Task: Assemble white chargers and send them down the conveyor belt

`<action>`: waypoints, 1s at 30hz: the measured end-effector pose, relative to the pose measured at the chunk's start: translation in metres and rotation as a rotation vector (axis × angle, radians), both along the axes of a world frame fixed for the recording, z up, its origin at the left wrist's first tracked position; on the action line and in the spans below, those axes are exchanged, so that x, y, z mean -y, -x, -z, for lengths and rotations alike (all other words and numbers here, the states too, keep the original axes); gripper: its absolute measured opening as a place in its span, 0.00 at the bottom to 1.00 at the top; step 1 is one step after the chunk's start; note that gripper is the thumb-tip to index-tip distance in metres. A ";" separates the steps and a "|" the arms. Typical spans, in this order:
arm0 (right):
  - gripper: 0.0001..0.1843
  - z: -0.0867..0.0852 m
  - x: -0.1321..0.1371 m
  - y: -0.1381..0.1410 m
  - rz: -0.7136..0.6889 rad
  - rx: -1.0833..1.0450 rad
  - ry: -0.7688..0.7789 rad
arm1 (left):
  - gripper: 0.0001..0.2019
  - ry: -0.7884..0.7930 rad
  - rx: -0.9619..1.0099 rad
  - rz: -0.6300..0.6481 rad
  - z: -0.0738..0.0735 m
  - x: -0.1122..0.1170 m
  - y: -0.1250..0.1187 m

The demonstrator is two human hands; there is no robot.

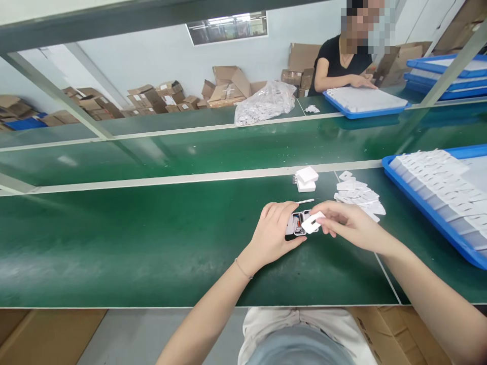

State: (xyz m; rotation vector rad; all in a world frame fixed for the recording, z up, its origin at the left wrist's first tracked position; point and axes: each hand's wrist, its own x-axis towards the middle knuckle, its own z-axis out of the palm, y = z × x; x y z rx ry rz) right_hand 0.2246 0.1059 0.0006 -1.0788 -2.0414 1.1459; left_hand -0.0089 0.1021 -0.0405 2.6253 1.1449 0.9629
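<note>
"Grey-blue shirt is showing closest to us, below both hands. What is the left hand doing?"

"It's gripping a white case from the left, with coloured parts showing inside."

"And the right hand?"

"It's pinching a small white plate with a dark slot, holding it over the case's right side. Whether they're touching, I can't tell."

"So the hands are working apart?"

"Yes, with case and plate sitting between them. Just beyond, white blocks are sitting together; past the right hand, a white pile is lying, and farther right a blue tray is holding white rows."
</note>
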 end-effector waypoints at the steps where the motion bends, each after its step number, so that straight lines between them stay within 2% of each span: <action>1: 0.16 -0.001 -0.005 0.005 -0.017 0.002 -0.032 | 0.33 0.021 0.022 -0.001 0.001 0.000 0.001; 4: 0.17 -0.002 -0.016 0.017 -0.084 0.086 -0.152 | 0.34 0.081 0.080 0.000 0.005 0.000 0.002; 7: 0.18 -0.004 -0.022 0.025 -0.137 0.200 -0.205 | 0.36 0.110 0.115 -0.007 0.011 -0.001 0.002; 10: 0.17 -0.003 -0.022 0.027 -0.174 0.266 -0.233 | 0.36 0.105 0.139 -0.007 0.013 -0.002 0.001; 13: 0.16 0.003 -0.020 0.026 -0.190 0.296 -0.363 | 0.37 0.099 0.160 -0.004 0.014 -0.002 0.001; 20: 0.19 0.023 -0.003 0.027 0.001 0.455 -0.710 | 0.35 0.075 0.184 0.021 0.016 -0.003 0.000; 25: 0.16 0.027 0.008 0.034 0.092 0.511 -0.854 | 0.32 0.069 0.171 0.016 0.016 -0.003 0.000; 30: 0.17 0.028 0.008 0.037 0.118 0.565 -0.905 | 0.30 0.057 0.144 0.004 0.014 -0.002 0.000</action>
